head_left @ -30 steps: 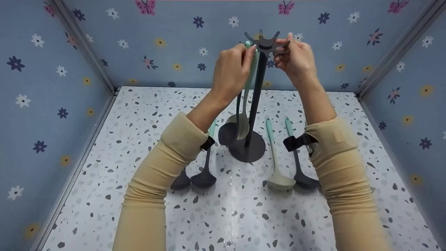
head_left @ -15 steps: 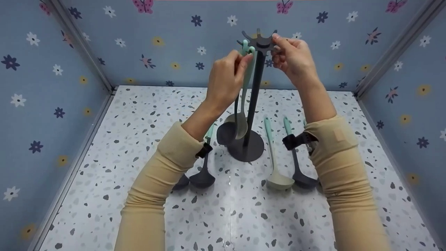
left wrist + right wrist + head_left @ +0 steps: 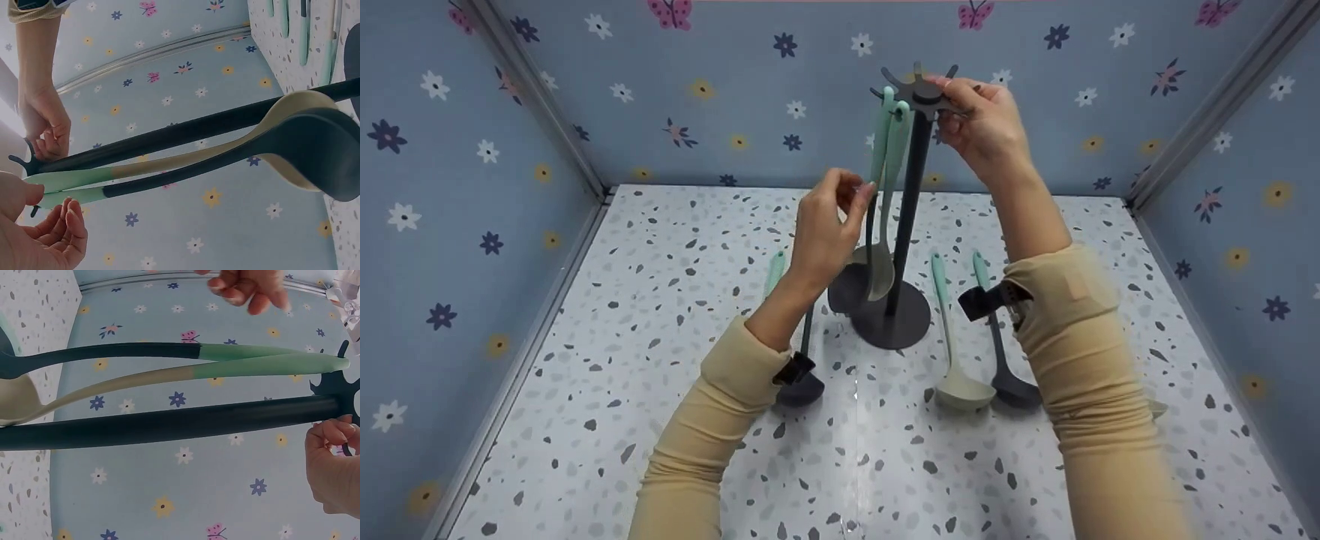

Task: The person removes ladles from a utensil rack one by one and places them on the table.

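Observation:
A dark utensil stand (image 3: 916, 172) rises from a round base, topped by a ring of curved hooks. Two ladles with mint handles hang side by side from neighbouring hooks: a beige ladle (image 3: 881, 274) and a dark ladle (image 3: 847, 291). My right hand (image 3: 990, 124) pinches the stand's hooked top, thumb above and fingers below, as the right wrist view also shows. Left of the hanging handles, my left hand (image 3: 829, 225) holds nothing, its fingers loosely bent. In the left wrist view that hand's fingertips (image 3: 73, 225) lie apart from the mint handles.
On the speckled table (image 3: 855, 465) lie more ladles: a beige ladle (image 3: 964, 391) and a dark ladle (image 3: 1015, 390) right of the base, another dark ladle (image 3: 802, 394) partly behind my left wrist. Flowered panels (image 3: 735, 90) enclose the back and sides.
My left hand has let go of the beige ladle's handle and moved down and left. The beige ladle now hangs by itself. My right thumb has slid inward over the stand's top.

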A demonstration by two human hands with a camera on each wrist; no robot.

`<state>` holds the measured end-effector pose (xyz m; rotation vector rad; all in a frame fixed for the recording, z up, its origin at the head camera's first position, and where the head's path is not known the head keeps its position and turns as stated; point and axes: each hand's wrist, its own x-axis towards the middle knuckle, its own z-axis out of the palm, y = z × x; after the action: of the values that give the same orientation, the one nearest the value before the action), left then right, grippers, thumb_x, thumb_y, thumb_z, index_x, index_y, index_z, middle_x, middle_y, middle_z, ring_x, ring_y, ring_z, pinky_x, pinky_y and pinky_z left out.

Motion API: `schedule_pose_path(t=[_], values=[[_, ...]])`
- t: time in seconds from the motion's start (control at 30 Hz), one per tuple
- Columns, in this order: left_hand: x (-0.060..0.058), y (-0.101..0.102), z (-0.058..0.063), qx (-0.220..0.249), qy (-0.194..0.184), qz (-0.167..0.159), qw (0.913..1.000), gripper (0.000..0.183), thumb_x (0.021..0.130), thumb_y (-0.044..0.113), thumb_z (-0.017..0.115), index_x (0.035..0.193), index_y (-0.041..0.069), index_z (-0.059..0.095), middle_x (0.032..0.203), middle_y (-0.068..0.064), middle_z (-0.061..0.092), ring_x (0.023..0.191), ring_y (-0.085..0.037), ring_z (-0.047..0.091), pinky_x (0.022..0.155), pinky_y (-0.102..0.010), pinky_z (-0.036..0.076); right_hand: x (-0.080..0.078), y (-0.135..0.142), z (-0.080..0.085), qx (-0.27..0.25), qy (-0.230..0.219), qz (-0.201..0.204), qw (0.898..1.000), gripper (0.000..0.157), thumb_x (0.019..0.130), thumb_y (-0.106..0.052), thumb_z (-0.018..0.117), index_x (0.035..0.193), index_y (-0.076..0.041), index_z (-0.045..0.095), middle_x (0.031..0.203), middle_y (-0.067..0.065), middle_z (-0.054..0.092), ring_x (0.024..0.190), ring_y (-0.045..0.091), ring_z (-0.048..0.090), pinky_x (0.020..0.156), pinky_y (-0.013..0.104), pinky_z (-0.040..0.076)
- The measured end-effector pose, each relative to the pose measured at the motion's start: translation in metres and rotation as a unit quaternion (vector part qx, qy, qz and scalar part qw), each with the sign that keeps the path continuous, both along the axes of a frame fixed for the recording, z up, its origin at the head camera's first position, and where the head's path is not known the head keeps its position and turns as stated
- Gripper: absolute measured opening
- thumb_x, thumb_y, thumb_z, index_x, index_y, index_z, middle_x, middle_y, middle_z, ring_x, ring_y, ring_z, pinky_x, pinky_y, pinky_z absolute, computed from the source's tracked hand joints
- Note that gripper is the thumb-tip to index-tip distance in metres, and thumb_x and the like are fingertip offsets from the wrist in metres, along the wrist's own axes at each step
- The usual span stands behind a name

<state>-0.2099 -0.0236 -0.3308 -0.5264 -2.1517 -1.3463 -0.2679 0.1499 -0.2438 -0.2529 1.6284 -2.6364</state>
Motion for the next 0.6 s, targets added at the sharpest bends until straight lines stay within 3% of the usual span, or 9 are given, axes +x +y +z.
schedule_pose_path(t=[0.13, 0.3, 0.6], values=[[0.000, -0.002, -0.023, 0.010, -0.025, 0.005, 0.9996, 0.020, 0.089, 0.017, 0.055, 0.098, -0.001, 0.056, 0.081, -0.008, 0.057, 0.071, -0.015, 0.054, 0.058, -0.024, 0.043, -0.001, 0.000, -0.001, -0.004, 0.004, 0.001, 1.000, 0.019, 0.091, 0.000, 0.046, 0.086, 0.011, 0.060, 0.089, 0.017, 0.052, 0.048, 0.012, 0.032, 0.041, 0.019, 0.026], [0.000, -0.002, -0.048, 0.018, -0.059, 0.001, 0.9981, 0.023, 0.087, 0.014, 0.058, 0.104, -0.002, 0.056, 0.090, -0.012, 0.057, 0.079, -0.019, 0.057, 0.060, -0.026, 0.048, 0.000, 0.000, -0.001, 0.004, 0.009, -0.003, 1.000, 0.018, 0.091, 0.000, 0.046, 0.090, 0.011, 0.059, 0.078, 0.014, 0.050, 0.047, 0.012, 0.032, 0.040, 0.019, 0.026], [-0.003, 0.004, -0.078, 0.034, -0.108, -0.020, 0.9934, 0.025, 0.085, 0.007, 0.059, 0.107, -0.004, 0.054, 0.098, -0.016, 0.057, 0.087, -0.022, 0.058, 0.065, -0.025, 0.050, 0.000, -0.002, -0.001, 0.021, 0.015, -0.016, 1.000, 0.016, 0.090, 0.000, 0.048, 0.088, 0.010, 0.059, 0.074, 0.013, 0.048, 0.047, 0.012, 0.031, 0.040, 0.019, 0.026]])
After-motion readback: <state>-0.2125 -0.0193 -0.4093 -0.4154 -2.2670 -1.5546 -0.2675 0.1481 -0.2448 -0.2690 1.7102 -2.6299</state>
